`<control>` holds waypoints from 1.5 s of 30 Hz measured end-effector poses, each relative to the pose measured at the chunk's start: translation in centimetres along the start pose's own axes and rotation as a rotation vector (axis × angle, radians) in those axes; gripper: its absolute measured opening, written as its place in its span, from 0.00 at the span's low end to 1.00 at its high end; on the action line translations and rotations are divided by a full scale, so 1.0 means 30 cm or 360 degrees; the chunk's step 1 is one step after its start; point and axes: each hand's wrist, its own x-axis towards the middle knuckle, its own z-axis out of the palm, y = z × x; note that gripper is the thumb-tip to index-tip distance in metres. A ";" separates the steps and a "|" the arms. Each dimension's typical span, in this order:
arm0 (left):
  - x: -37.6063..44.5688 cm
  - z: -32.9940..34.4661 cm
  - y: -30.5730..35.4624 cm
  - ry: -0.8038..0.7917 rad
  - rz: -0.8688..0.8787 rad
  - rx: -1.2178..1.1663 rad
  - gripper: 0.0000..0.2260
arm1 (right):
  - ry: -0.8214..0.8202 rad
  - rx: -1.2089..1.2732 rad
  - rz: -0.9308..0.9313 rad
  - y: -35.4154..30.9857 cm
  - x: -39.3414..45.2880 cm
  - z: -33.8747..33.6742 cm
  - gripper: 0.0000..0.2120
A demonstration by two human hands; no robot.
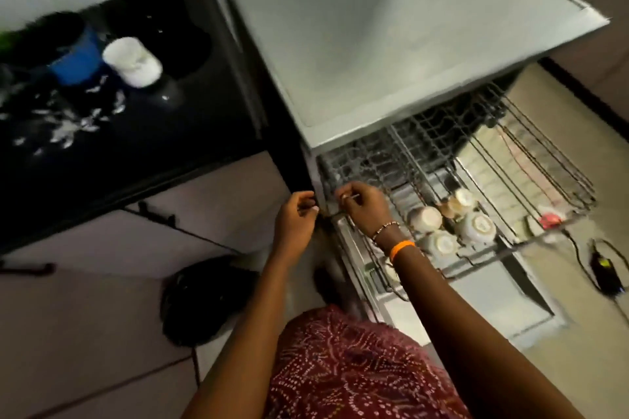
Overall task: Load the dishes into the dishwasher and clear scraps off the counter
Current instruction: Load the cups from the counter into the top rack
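The grey dishwasher (391, 44) stands open with its wire rack (531, 160) pulled out. Several pale cups (439, 243) lie upside down near the rack's front. My right hand (366, 206) pinches a thin metal piece, perhaps a utensil, at the rack's near left corner. My left hand (296, 223) is beside it with curled fingers at the same corner; what it grips is hidden. On the black counter (136, 146) at left stand a blue cup (76, 59) and a white cup (134, 61), with white scraps (75, 122) scattered in front of them.
A black bag-like object (204, 296) lies on the tiled floor under the counter. A black cable and adapter (606, 269) lie on the floor at right. A small red item (549, 219) sits at the rack's right end.
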 end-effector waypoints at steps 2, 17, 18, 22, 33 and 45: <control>-0.031 -0.102 -0.010 0.0152 -0.0007 -0.0058 0.13 | -0.0098 0.0005 -0.0134 -0.100 -0.001 0.072 0.08; 0.227 -0.759 0.017 0.0863 0.0114 -0.0464 0.12 | -0.0305 0.0042 -0.0629 -0.720 0.337 0.591 0.07; 0.268 -0.798 0.022 0.0858 0.0126 -0.0457 0.12 | -0.0211 0.0062 -0.0627 -0.748 0.381 0.625 0.07; 0.402 -0.929 0.043 0.0783 0.0170 -0.0461 0.12 | -0.0006 0.0103 -0.0502 -0.817 0.555 0.730 0.18; 0.615 -1.033 0.052 0.0627 0.0096 -0.0525 0.14 | -0.0040 0.0064 -0.0457 -0.892 0.762 0.831 0.36; 0.593 -0.691 0.199 0.0256 0.0307 -0.0805 0.11 | 0.0384 0.0511 -0.0467 -0.702 0.436 0.463 0.37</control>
